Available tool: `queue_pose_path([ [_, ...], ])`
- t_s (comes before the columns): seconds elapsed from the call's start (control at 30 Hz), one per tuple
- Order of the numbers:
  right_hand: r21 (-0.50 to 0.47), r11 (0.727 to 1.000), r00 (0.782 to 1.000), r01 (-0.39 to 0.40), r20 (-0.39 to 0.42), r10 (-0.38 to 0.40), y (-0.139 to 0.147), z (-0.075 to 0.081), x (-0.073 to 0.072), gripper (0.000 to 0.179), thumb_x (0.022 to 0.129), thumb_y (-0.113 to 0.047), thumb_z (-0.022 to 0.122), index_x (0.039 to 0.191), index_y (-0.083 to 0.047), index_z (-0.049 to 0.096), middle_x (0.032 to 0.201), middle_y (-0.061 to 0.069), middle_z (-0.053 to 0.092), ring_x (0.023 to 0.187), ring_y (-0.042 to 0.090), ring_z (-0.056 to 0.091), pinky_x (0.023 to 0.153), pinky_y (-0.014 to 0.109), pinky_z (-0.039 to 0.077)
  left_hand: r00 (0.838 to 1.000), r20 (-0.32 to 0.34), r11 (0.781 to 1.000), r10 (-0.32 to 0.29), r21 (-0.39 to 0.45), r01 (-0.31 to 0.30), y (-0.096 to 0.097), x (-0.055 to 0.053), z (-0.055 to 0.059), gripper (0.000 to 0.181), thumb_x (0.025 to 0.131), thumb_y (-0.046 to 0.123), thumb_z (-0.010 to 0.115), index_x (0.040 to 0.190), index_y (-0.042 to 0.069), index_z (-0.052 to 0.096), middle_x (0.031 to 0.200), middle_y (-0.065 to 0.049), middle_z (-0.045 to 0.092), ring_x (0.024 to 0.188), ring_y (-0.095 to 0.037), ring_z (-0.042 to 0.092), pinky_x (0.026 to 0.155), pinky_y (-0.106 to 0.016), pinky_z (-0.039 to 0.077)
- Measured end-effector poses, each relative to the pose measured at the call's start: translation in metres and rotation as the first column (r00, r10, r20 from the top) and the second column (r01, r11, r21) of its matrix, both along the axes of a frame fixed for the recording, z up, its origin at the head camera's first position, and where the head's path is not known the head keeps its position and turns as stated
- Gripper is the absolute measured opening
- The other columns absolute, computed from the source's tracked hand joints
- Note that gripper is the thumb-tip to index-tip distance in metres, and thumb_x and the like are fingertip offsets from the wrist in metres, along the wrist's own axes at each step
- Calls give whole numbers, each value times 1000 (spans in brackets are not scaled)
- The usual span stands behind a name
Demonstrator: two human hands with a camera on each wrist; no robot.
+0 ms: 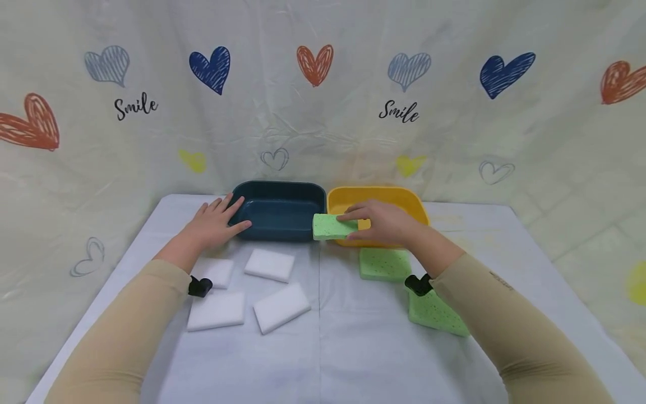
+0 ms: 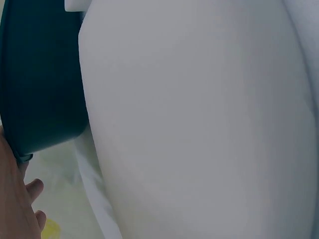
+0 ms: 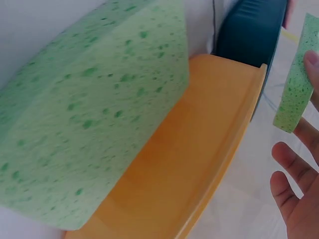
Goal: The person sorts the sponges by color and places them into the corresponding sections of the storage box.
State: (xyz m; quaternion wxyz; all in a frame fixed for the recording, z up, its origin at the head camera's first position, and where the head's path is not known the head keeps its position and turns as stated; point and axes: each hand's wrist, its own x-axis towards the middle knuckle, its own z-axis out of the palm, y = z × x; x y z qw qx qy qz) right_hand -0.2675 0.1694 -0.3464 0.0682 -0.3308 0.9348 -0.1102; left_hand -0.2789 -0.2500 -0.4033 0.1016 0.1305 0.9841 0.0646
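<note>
My right hand (image 1: 386, 221) pinches a green speckled sponge (image 1: 330, 226) between thumb and fingers. It holds the sponge over the front of the yellow bin (image 1: 423, 213), close to where that bin meets the dark teal bin (image 1: 280, 210). The right wrist view shows the held sponge (image 3: 295, 84) on edge, raised above the bin rims. With fingers spread, my left hand (image 1: 214, 223) touches the left end of the teal bin. Two more green sponges, one nearer the yellow bin (image 1: 385, 264) and one partly under my right forearm (image 1: 436, 314), lie on the table.
Several white sponges (image 1: 281, 307) lie on the white-covered table (image 1: 323, 365) in front of the teal bin, some partly behind my left wrist. One white sponge (image 2: 194, 114) fills much of the left wrist view. A curtain (image 1: 323, 112) printed with hearts hangs behind the bins.
</note>
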Motion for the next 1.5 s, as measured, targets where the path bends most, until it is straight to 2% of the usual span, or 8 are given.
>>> queue_pose_path([
  [0.2,-21,1000,1000,-1,25,1,-18,0,-16,52,88,-45,74,137,-34,61,142,2,55,132,27,47,110,48,38,1000,-6,1000,8,-14,-8,-2,-3,-5,97,90,82,19,161,19,-1,165,-17,-6,149,-46,2,117,-63,-1],
  [0.53,-4,1000,998,7,57,-7,-50,-5,-41,53,89,-47,72,138,-33,60,141,2,56,130,24,49,109,44,39,1000,-13,1000,14,-11,-14,0,-5,-10,97,89,83,19,161,21,-1,165,-17,-6,149,-45,2,117,-63,-1],
  [0.67,29,999,997,27,68,-29,-65,-6,-48,53,89,-49,71,139,-35,59,144,3,53,132,27,47,110,46,38,999,-17,1000,28,-8,-28,1,-5,-10,97,88,84,19,161,22,0,166,-16,-5,149,-44,2,117,-62,-1],
  [0.87,69,997,997,31,66,-36,-91,-9,-60,53,90,-49,71,140,-37,58,142,-2,54,130,23,49,110,42,39,999,-20,999,45,-3,-45,1,-4,-8,96,90,82,22,161,21,1,166,-16,-4,149,-45,2,117,-62,-1],
  [1.2,126,992,995,26,94,-38,-136,-17,-72,51,88,-51,71,137,-36,61,138,-3,57,127,21,49,109,40,39,998,-23,999,54,7,-54,2,0,-2,91,94,77,25,161,21,1,166,-15,-4,150,-43,3,118,-61,-1],
  [1.5,201,979,987,42,145,-72,-156,-26,-78,48,92,-50,67,137,-34,61,145,-2,53,133,22,46,111,40,37,998,-30,999,53,-1,-53,1,-2,-7,95,89,82,21,161,24,0,166,-13,-5,150,-42,3,118,-60,-4],
])
